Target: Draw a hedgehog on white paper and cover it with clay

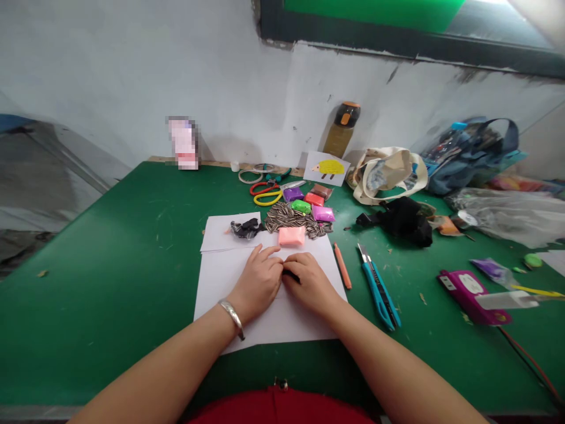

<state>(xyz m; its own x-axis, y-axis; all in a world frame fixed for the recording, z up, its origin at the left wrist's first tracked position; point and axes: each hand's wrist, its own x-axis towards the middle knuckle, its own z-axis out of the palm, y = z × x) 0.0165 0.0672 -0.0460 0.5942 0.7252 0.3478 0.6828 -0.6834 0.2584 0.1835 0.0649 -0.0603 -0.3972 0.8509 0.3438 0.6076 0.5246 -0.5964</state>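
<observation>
Head view: fingers hide most of the black piece point(292, 275).

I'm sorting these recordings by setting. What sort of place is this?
Probably a shared craft workspace: packets of coloured clay, likely, such as the pink packet, lie by scissors and a utility knife on a green table, with a hedgehog picture against the wall.
</observation>
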